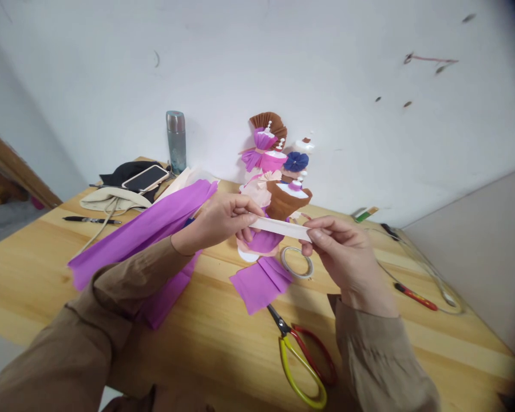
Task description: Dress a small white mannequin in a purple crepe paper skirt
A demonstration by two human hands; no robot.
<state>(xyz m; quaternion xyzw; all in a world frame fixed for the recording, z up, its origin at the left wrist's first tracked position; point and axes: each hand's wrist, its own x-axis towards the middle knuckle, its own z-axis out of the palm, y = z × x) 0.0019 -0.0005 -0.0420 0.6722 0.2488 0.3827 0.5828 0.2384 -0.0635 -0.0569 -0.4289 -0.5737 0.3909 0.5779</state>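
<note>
A narrow white paper strip [278, 226] stretches between both my hands above the wooden table [223, 332]. My left hand [221, 220] pinches its left end, fingers closed. My right hand [347, 254] pinches the right end between thumb and fingers. Just beneath the strip lie a folded purple crepe piece [261, 283] and a roll of tape [297, 262]. Behind the strip stands a cluster of small paper dresses [278, 171] in pink, purple, brown and blue.
A long purple crepe sheet [146, 234] lies at the left under my forearm. Scissors [302, 357] with red and yellow handles rest near the front. A phone [146, 178], bag, pen [90, 220] and bottle [176, 140] sit back left; a red tool [416, 296] and cable lie right.
</note>
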